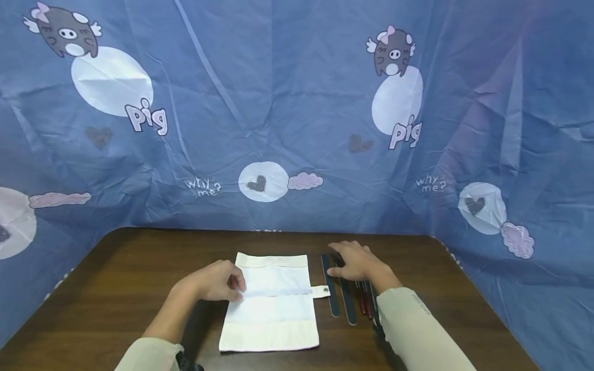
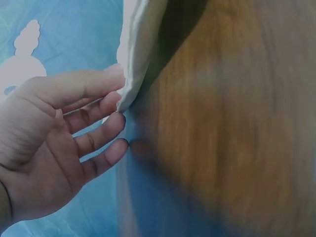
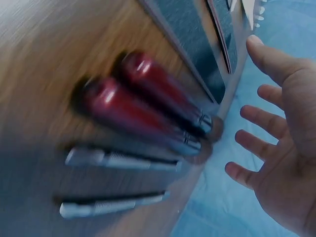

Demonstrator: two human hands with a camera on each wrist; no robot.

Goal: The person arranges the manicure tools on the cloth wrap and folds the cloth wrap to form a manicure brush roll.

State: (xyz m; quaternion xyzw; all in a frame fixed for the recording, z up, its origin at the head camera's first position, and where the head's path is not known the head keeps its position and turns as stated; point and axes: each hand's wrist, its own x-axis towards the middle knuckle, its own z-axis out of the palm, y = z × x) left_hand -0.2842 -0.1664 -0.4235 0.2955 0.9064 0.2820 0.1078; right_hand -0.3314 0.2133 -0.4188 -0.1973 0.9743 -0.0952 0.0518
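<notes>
A white cloth case (image 1: 274,309) lies unfolded on the table, with a snap tab (image 1: 320,292) sticking out at its right side. My left hand (image 1: 217,281) pinches the case's left edge between thumb and forefinger; in the left wrist view that edge is lifted off the tabletop. Over the far ends of two dark nail files (image 1: 347,304) hovers my right hand (image 1: 358,263), fingers spread and holding nothing. Beside the files, in the right wrist view, lie two red-handled tools (image 3: 133,113) with silver bands and brownish ends, blurred. Two slim metal tools (image 3: 121,205) lie near them.
The brown wooden table (image 1: 106,299) has rounded far corners. A blue printed cloth (image 1: 297,113) hangs behind it and along both sides. My right sleeve (image 1: 413,324) partly covers the tools at the right.
</notes>
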